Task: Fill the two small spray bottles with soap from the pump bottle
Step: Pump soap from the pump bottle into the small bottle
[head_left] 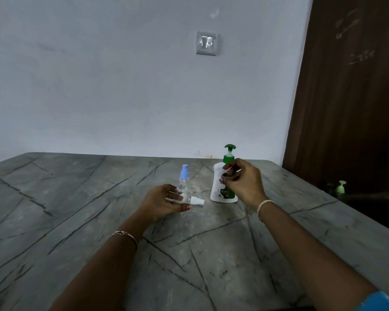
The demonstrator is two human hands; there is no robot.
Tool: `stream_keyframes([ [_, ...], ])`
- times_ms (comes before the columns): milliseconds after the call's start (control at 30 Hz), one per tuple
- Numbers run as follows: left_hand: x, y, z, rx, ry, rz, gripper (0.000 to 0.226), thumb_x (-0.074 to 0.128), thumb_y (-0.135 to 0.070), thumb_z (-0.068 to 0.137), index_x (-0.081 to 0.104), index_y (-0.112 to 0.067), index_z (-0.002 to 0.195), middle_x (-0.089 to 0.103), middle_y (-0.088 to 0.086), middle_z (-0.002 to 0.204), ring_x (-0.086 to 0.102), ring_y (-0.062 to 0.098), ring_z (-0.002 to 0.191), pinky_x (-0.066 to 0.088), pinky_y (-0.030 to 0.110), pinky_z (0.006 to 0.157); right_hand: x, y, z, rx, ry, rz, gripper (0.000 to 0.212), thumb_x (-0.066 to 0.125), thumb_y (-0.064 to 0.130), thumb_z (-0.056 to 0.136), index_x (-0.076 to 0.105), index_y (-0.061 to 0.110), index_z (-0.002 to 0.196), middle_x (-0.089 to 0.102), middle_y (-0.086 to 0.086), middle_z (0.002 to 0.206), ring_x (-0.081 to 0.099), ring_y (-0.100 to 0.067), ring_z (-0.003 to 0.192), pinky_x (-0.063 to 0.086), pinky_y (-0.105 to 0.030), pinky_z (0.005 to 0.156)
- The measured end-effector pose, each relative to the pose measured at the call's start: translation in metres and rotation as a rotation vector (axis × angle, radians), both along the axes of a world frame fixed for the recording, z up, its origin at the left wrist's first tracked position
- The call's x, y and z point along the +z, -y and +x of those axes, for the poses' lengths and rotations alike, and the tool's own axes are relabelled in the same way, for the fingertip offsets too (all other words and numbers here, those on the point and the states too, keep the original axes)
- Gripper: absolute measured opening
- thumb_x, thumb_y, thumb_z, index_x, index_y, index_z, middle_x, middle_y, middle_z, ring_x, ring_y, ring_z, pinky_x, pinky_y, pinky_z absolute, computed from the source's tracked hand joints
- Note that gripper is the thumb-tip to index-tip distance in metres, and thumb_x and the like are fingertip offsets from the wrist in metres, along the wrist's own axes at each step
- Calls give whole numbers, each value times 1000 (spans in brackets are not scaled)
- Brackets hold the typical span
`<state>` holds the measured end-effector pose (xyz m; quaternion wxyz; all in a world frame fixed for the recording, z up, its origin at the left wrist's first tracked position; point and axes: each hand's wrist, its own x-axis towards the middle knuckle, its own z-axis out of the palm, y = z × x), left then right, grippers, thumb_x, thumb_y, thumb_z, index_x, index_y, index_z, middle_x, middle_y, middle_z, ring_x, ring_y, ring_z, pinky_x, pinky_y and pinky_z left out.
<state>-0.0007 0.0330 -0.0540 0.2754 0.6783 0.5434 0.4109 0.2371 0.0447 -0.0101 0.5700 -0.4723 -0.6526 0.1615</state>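
Note:
A white soap pump bottle (218, 187) with a green pump head stands upright on the grey marble table (99, 198). My right hand (243, 182) hovers in front of its shoulder, fingers loosely curled with nothing in them. To the left stands a small clear spray bottle with a blue top (184, 175). Just in front of it, my left hand (162, 203) holds a second small clear spray bottle (181, 191) between thumb and fingers; its threaded neck is bare. The white spray cap (197, 201) lies on the table beside that hand.
The table ends at a white wall with a switch plate (206, 43). At the right, a dark brown door (350, 86) rises past the table's edge. A light green pump bottle (341, 187) stands on a dark surface there.

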Motion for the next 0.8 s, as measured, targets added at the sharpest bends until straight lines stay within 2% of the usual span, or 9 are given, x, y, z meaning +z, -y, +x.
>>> stream_keyframes([
  [100, -1, -1, 2, -8, 23, -9, 54, 90, -27, 59, 63, -16, 106, 73, -1, 97, 71, 8, 80, 53, 13, 70, 8, -6, 9, -189, -5, 131, 33, 81, 10, 69, 62, 25, 90, 60, 7, 77, 56, -9, 71, 48, -29, 66],
  [200, -4, -6, 2, -11, 34, -6, 58, 92, -32, 56, 64, -19, 106, 73, -3, 97, 71, 8, 84, 55, 22, 81, 7, -16, 16, -339, 113, 133, 70, 86, 22, 66, 48, 25, 125, 57, 3, 112, 49, -17, 106, 46, -35, 87],
  [267, -7, -8, 4, -22, 21, 4, 58, 91, -33, 57, 64, -20, 106, 73, -3, 98, 71, 7, 84, 54, 16, 75, 6, -23, 18, -300, 106, 18, 100, 88, 20, 63, 29, 20, 145, 47, -2, 137, 39, -23, 128, 37, -38, 103],
  [367, -10, -11, 4, -37, 39, -8, 56, 90, -33, 56, 65, -21, 104, 73, -2, 97, 71, 8, 83, 55, 16, 74, 2, -39, 17, -166, -24, -146, 117, 88, 13, 64, 11, 18, 151, 33, -5, 151, 30, -26, 139, 29, -40, 113],
  [433, -10, -12, 3, -39, 45, -11, 54, 91, -34, 55, 65, -22, 102, 73, -2, 95, 71, 9, 82, 56, 19, 75, -2, -48, 15, -45, -183, -193, 115, 88, 7, 63, 13, 20, 149, 35, -5, 149, 37, -21, 134, 34, -40, 111],
  [533, -8, -12, 4, -44, 49, -12, 49, 90, -30, 58, 65, -22, 99, 74, -2, 93, 71, 8, 81, 53, 12, 68, -7, -53, 13, 93, -383, -228, 97, 85, -2, 63, 31, 17, 142, 49, -7, 135, 53, -18, 115, 45, -37, 101],
  [600, -9, -12, 4, -48, 63, -20, 49, 90, -28, 58, 65, -21, 99, 74, -1, 93, 72, 9, 81, 53, 13, 69, -9, -55, 11, 109, -419, -236, 83, 85, -2, 63, 44, 15, 133, 59, -8, 123, 61, -18, 101, 50, -37, 94],
  [667, -10, -12, 3, -56, 83, -28, 50, 91, -27, 56, 66, -20, 99, 74, 0, 94, 72, 11, 83, 56, 18, 74, -13, -57, 11, 81, -408, -217, 73, 87, 3, 62, 53, 15, 126, 63, -5, 116, 64, -17, 97, 53, -38, 91],
  [800, -10, -12, 2, -66, 100, -56, 51, 91, -25, 57, 65, -17, 100, 74, 2, 96, 72, 13, 84, 56, 20, 76, -13, -57, 9, 136, -424, -223, 61, 79, -3, 70, 53, 19, 121, 62, 0, 106, 62, -12, 88, 51, -29, 77],
])
